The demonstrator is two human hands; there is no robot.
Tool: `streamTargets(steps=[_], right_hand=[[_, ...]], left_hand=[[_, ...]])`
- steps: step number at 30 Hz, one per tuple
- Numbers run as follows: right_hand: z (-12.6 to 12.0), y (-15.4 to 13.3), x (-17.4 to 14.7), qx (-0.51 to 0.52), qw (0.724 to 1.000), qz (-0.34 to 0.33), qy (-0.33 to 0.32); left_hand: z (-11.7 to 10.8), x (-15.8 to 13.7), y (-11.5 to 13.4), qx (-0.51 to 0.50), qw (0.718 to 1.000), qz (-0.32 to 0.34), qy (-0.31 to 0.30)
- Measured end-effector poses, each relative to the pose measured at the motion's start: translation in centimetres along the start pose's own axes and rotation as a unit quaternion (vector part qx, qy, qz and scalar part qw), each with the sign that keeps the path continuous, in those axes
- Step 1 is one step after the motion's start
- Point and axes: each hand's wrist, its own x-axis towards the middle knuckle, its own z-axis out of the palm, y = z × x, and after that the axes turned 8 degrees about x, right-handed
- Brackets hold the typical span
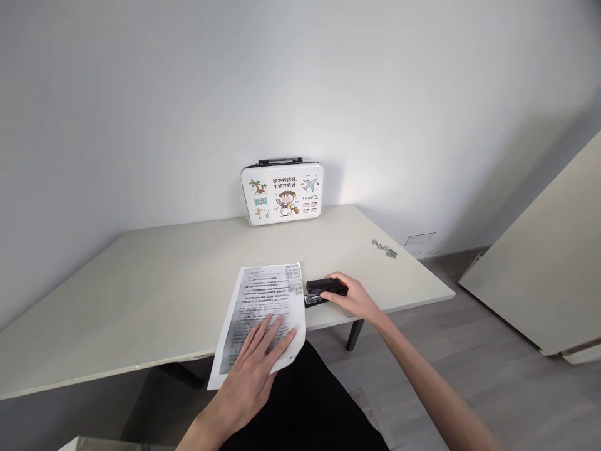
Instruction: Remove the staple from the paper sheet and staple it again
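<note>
A printed sheet of paper (263,288) lies partly on the table and hangs over its front edge toward me; whether more sheets lie under it I cannot tell. My left hand (256,360) rests flat on its lower part, fingers stretched out. Just right of the paper, a black stapler (322,287) sits on the table near the front edge, its nose pointing left at the sheet's right side. My right hand (350,297) is closed around the stapler's rear end, thumb on the near side and fingers over the top.
A white carry case (282,210) with cartoon prints and a black handle stands against the wall at the table's (154,282) back. Several strips of staples (385,248) lie at the right. A pale panel-like piece of furniture (539,269) stands beyond the table's right end.
</note>
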Motion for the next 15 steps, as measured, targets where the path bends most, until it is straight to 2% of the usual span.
streamTargets(steps=[12, 15], right_hand=[[0.1, -0.3, 0.0, -0.013, 1.000, -0.016, 0.014], [0.1, 0.1, 0.1, -0.015, 0.999, -0.020, 0.022]], left_hand=[[-0.9, 0.2, 2.3, -0.039, 0.999, 0.013, -0.033], [-1.1, 0.8, 2.3, -0.068, 0.995, 0.016, -0.074]])
